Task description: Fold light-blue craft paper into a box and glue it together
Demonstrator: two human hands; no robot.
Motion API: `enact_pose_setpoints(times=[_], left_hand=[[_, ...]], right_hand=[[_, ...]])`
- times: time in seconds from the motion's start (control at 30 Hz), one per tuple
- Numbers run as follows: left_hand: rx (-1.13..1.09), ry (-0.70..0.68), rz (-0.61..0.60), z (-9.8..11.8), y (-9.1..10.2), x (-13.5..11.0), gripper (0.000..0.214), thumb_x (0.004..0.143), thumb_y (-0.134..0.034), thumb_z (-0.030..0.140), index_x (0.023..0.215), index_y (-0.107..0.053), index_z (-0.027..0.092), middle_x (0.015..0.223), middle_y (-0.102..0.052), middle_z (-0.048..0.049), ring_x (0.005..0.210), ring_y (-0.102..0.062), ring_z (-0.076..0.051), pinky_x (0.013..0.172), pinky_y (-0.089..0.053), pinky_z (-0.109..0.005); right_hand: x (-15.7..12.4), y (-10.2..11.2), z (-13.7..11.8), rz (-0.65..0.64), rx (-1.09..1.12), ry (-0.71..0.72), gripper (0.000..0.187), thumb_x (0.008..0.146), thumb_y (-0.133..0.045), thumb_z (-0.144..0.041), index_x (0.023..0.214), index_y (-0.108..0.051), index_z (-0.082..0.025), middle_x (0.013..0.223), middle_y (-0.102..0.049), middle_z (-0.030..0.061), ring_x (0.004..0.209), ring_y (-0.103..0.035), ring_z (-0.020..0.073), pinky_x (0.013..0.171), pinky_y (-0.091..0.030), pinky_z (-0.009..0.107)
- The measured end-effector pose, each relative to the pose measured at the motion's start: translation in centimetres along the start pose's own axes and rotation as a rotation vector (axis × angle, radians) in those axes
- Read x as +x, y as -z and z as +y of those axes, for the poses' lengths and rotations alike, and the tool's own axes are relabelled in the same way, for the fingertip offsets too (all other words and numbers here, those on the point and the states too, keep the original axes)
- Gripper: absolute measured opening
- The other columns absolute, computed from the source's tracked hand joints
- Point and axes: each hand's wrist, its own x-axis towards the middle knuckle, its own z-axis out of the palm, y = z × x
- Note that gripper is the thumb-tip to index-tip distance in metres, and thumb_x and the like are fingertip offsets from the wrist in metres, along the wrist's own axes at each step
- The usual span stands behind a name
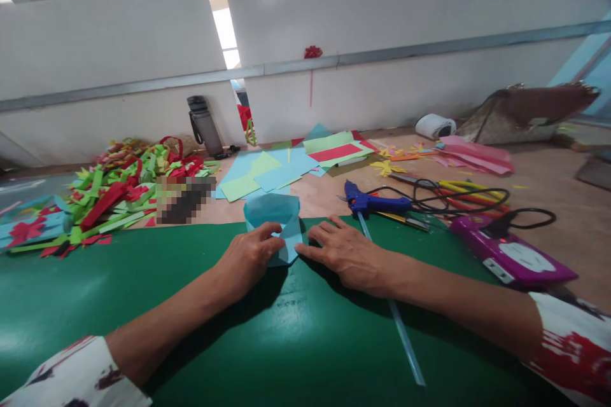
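A light-blue folded paper piece (272,208), shaped like an open pouch or box, stands on the green mat (286,337). My left hand (251,254) is closed on its near side, thumb and fingers pressed on the paper. At its right edge, my right hand (346,251) lies with fingers stretched out and apart, one fingertip touching the paper or just beside it. Just beyond this hand rests a blue glue gun (367,199), and a clear glue stick (405,343) runs from it under my right wrist.
Purple extension socket (513,251) with a plugged-in black cable at right. Coloured paper sheets (277,172) lie behind the mat. Red and green paper strips (119,184) are heaped at left, near a grey bottle (206,126). A handbag (520,114) and white roll (435,126) stand far right.
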Motion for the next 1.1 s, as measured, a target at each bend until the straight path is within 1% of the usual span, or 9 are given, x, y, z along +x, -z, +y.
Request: enact_pose_setpoints(times=[0.23,0.5,0.73,0.8,0.83,0.9,0.97,1.03,1.1], left_hand=[[0.013,0.009,-0.024,0.1,0.0,0.1,0.027,0.087,-0.039,0.01,0.084,-0.065,0.015,0.109,-0.062,-0.0113,0.078,-0.065,-0.015,0.063,-0.052,-0.023],[0.038,-0.026,0.032,0.0,-0.3,-0.1,0.026,0.087,-0.04,0.011,0.083,-0.065,0.016,0.107,-0.063,-0.0109,0.08,-0.065,-0.016,0.064,-0.052,-0.023],[0.047,-0.029,-0.009,0.1,-0.1,0.0,0.024,0.087,-0.04,0.01,0.085,-0.064,0.014,0.109,-0.062,-0.0122,0.083,-0.065,-0.018,0.065,-0.053,-0.026],[0.1,-0.045,-0.028,0.3,0.2,-0.1,0.025,0.087,-0.039,0.009,0.087,-0.064,0.014,0.113,-0.059,-0.0134,0.089,-0.063,-0.02,0.067,-0.053,-0.029],[0.139,-0.066,-0.039,0.4,0.4,-0.1,0.025,0.087,-0.039,0.009,0.088,-0.064,0.014,0.116,-0.057,-0.0144,0.095,-0.06,-0.023,0.071,-0.053,-0.032],[0.216,-0.131,-0.067,0.7,0.8,-0.3,0.025,0.086,-0.039,0.009,0.092,-0.063,0.014,0.123,-0.053,-0.0148,0.108,-0.052,-0.028,0.084,-0.048,-0.044],[0.254,-0.189,-0.102,1.1,1.1,-0.5,0.024,0.086,-0.041,0.01,0.097,-0.062,0.016,0.123,-0.053,-0.0117,0.115,-0.044,-0.03,0.095,-0.036,-0.054],[0.251,-0.204,-0.148,1.6,1.2,-0.7,0.024,0.087,-0.042,0.012,0.101,-0.06,0.019,0.114,-0.058,-0.0079,0.112,-0.044,-0.029,0.1,-0.025,-0.058],[0.233,-0.182,-0.204,2.2,1.2,-0.8,0.024,0.087,-0.043,0.016,0.105,-0.058,0.019,0.106,-0.06,-0.0063,0.107,-0.045,-0.027,0.101,-0.022,-0.056]], right_hand=[[0.1,0.3,-0.1,-0.03,-0.035,0.01,0.052,0.073,-0.043,-0.006,0.123,-0.047,-0.018,0.097,-0.053,0.0109,0.085,-0.046,0.0223,0.078,-0.032,0.039],[0.0,0.1,0.1,-0.023,-0.024,0.016,0.053,0.073,-0.043,-0.006,0.124,-0.046,-0.019,0.096,-0.052,0.0107,0.084,-0.045,0.0223,0.077,-0.032,0.038],[-0.1,0.3,-0.3,-0.024,-0.031,0.025,0.051,0.075,-0.043,-0.007,0.125,-0.045,-0.018,0.095,-0.053,0.0103,0.085,-0.046,0.0233,0.079,-0.033,0.041],[-0.1,0.4,-0.4,-0.017,-0.036,0.027,0.05,0.076,-0.041,-0.007,0.125,-0.045,-0.017,0.094,-0.053,0.0102,0.084,-0.046,0.0233,0.08,-0.033,0.042],[-0.1,0.4,-0.4,-0.014,-0.036,0.027,0.049,0.077,-0.041,-0.008,0.125,-0.045,-0.017,0.094,-0.053,0.0101,0.084,-0.046,0.0232,0.08,-0.033,0.043],[-0.1,0.5,-0.4,-0.01,-0.027,0.029,0.048,0.078,-0.039,-0.008,0.125,-0.045,-0.018,0.094,-0.052,0.0102,0.084,-0.046,0.023,0.081,-0.033,0.043],[0.0,0.5,-0.3,-0.006,-0.008,0.032,0.047,0.079,-0.039,-0.007,0.124,-0.046,-0.018,0.095,-0.052,0.0101,0.085,-0.045,0.0227,0.082,-0.033,0.043],[0.0,0.6,-0.2,-0.008,0.017,0.039,0.045,0.078,-0.041,-0.008,0.121,-0.048,-0.018,0.095,-0.052,0.0097,0.086,-0.045,0.0224,0.083,-0.033,0.041],[0.1,0.6,-0.1,-0.015,0.035,0.044,0.044,0.077,-0.042,-0.008,0.119,-0.05,-0.019,0.095,-0.052,0.0093,0.086,-0.045,0.0219,0.083,-0.034,0.04]])
